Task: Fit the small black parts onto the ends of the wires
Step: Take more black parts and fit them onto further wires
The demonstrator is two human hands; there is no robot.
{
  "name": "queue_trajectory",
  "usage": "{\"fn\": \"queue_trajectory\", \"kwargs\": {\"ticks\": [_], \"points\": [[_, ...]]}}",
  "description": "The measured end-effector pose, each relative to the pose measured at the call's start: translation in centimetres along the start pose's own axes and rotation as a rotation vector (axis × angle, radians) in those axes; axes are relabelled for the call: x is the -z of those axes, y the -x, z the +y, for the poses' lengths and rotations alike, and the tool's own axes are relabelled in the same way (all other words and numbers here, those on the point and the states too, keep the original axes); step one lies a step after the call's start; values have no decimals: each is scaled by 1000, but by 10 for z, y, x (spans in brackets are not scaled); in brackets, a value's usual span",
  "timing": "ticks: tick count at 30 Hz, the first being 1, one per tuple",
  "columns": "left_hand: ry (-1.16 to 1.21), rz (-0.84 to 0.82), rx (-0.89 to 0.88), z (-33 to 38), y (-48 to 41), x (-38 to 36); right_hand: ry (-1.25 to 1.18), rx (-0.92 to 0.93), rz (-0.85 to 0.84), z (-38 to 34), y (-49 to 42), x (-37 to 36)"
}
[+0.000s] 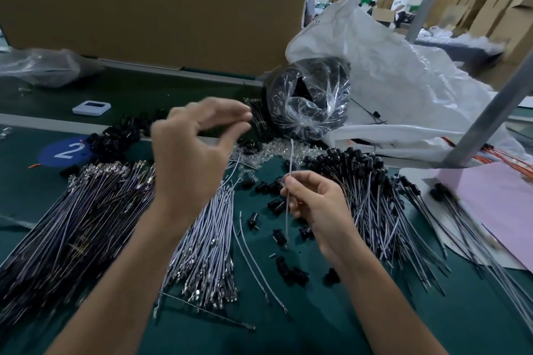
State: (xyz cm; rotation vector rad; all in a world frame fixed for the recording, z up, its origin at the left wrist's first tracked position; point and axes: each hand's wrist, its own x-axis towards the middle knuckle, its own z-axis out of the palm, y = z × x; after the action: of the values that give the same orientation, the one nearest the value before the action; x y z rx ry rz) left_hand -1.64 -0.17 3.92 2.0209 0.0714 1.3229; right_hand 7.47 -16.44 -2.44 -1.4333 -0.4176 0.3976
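Observation:
My right hand (pixel 314 202) pinches a single white wire (pixel 290 166) that stands upright, its top end bare above my fingers. My left hand (pixel 190 153) hovers raised over the table, fingers loosely curled with thumb and fingertips apart, holding nothing that I can see. Loose small black parts (pixel 275 204) lie scattered on the green mat between my hands. A fan of white wires (pixel 207 239) lies below my left hand. To the right lies a pile of wires with black parts fitted (pixel 363 181).
A large bundle of dark wires (pixel 72 216) covers the left of the mat. A clear bag of black parts (pixel 308 98) stands at the back, beside a big white sack (pixel 403 81). Pink paper (pixel 496 204) lies right. A cardboard wall (pixel 155 6) closes the back.

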Motion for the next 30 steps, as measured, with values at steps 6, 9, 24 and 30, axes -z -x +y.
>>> {"fn": "queue_trajectory", "kwargs": {"ticks": [6,9,24,30], "points": [[180,-290,-159,6,40,-53,-368,-200,-62,-7,-4,3],[218,-414,-167,-2,57,-66,-532,-330,-42,-13,-4,7],[256,-685,-81,-5,71,-67,-413,-190,143,-16,-5,15],[292,-693,-54,-2,70,-67,-403,-126,176,-16,-5,14]]}}
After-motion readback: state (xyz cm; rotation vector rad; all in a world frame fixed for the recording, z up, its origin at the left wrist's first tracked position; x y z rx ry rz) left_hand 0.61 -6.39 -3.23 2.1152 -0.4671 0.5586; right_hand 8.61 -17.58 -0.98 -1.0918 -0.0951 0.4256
